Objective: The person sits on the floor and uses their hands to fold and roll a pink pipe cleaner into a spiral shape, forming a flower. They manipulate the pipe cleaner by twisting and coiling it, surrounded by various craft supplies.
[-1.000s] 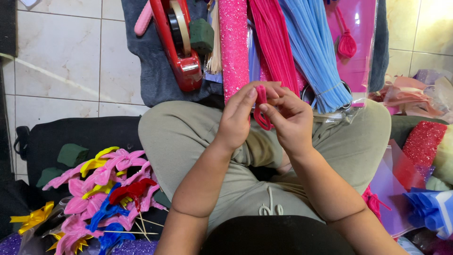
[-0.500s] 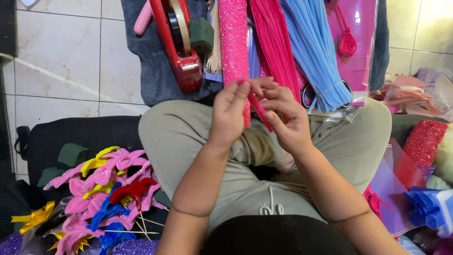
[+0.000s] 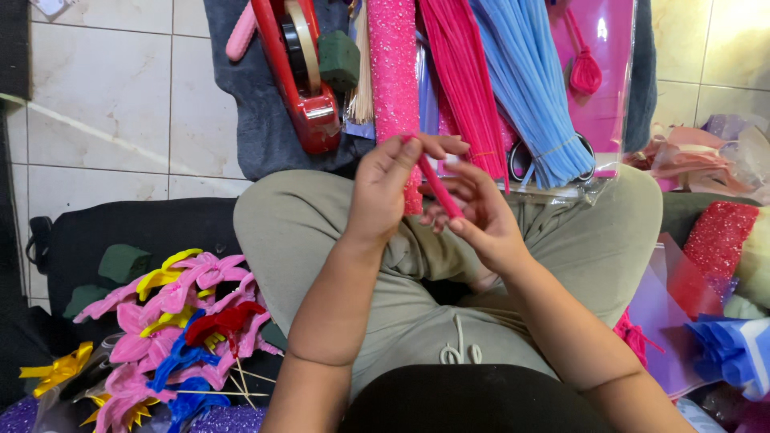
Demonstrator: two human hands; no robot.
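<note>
Both hands are raised over my lap and share one pink pipe cleaner point(image 3: 437, 186). My left hand point(image 3: 385, 188) pinches its upper end between thumb and fingers. My right hand point(image 3: 477, 216) grips its lower end at the fingertips. The piece runs straight and slanted between the two hands. Just beyond the hands lie a pink glitter roll point(image 3: 393, 72), a bundle of pink pipe cleaners point(image 3: 465, 72) and a bundle of light blue pipe cleaners point(image 3: 529, 80).
A red tape dispenser point(image 3: 301, 72) lies on a grey cloth on the tiled floor. Finished pink, yellow, blue and red craft flowers point(image 3: 172, 321) are piled at my left knee. Glittery red foam point(image 3: 714, 240) and blue and purple sheets point(image 3: 726, 345) sit at my right.
One second ago the pipe cleaner was curled into a loop between my fingers. My hands have since drawn it out straight, the left moving up and the right down.
</note>
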